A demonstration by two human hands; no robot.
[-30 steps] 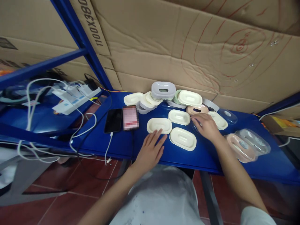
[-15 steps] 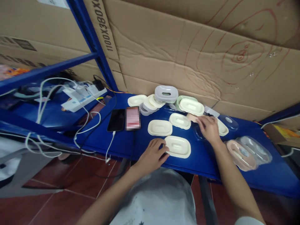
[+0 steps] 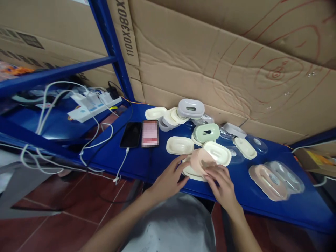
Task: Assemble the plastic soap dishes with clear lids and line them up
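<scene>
A pink oval ring-like piece [image 3: 198,160] is tilted over a cream oval tray [image 3: 193,174] near the table's front edge. My right hand [image 3: 220,182] pinches the pink piece at its near right end. My left hand [image 3: 174,175] has its fingers curled about the left end of the cream tray, close to the pink piece; its fingertips are partly hidden. Another cream oval tray [image 3: 219,153] lies just behind the pink piece. A green oval piece with a slot [image 3: 208,133] rests on a cream tray, and a further cream tray [image 3: 180,145] lies to the left.
Lilac oval pieces [image 3: 191,108] and cream trays are stacked at the back. At right lie a pink oval box [image 3: 268,182] and clear lids [image 3: 286,174]. A black phone [image 3: 130,134], a power strip [image 3: 94,108] and white cables are at left. Cardboard [image 3: 183,52] stands behind.
My right hand has brought the pink piece from the back right to above the front cream tray. A cream tray behind has shifted forward, and the green piece now shows fully.
</scene>
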